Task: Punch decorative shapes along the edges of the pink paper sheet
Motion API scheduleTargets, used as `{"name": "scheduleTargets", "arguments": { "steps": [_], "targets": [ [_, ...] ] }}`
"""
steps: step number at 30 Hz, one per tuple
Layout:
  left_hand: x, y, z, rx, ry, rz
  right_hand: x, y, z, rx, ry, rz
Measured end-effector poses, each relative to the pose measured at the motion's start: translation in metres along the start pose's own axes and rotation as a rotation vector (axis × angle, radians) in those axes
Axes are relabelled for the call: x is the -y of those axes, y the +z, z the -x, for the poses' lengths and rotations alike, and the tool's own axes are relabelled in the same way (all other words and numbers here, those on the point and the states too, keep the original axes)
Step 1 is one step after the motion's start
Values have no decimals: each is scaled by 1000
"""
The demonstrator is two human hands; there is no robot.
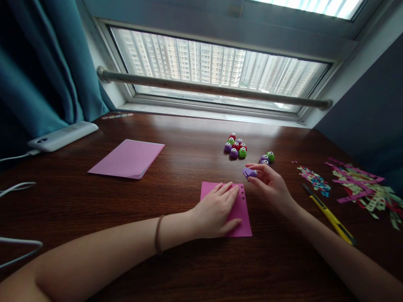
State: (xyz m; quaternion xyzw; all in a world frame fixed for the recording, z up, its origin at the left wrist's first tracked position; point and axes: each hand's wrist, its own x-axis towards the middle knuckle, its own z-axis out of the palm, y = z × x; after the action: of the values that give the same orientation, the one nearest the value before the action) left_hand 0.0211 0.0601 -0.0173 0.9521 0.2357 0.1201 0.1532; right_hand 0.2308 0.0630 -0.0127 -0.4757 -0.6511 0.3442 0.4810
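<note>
Paper [243, 216], bright pink, lies on the desk [176, 138] beneath the left hand [217, 212], which spreads flat, pressing rather than gripping. Just off the sheet's one o'clock corner, the right hand [270, 184] pinches a purple punch [249, 173] between thumb and fingers. The paper looks light, bendable and easily creased, and might slip on the glossy desk; a flat palm, or a pinch along its edges away from the star-shaped holes [242, 193], should suit it. The punch is probably light, hard and smooth, best taken across its body. At ten o'clock, a white device [67, 135] bears a dark patch too small to read; on the yellow cutter [330, 218] at three o'clock, no lettering is legible.
</note>
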Motion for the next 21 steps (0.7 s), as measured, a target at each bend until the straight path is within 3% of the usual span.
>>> {"name": "scheduleTargets", "arguments": {
  "steps": [5,14,21],
  "targets": [
    [1,-2,-1,27,-11,52,2,-4,22,-28,155,-56],
    [3,-2,-2,62,-18,27,9,-8,24,16,309,-145],
    [2,-3,-3,72,-14,4,3,-7,24,72,238,-100]
  ]
}}
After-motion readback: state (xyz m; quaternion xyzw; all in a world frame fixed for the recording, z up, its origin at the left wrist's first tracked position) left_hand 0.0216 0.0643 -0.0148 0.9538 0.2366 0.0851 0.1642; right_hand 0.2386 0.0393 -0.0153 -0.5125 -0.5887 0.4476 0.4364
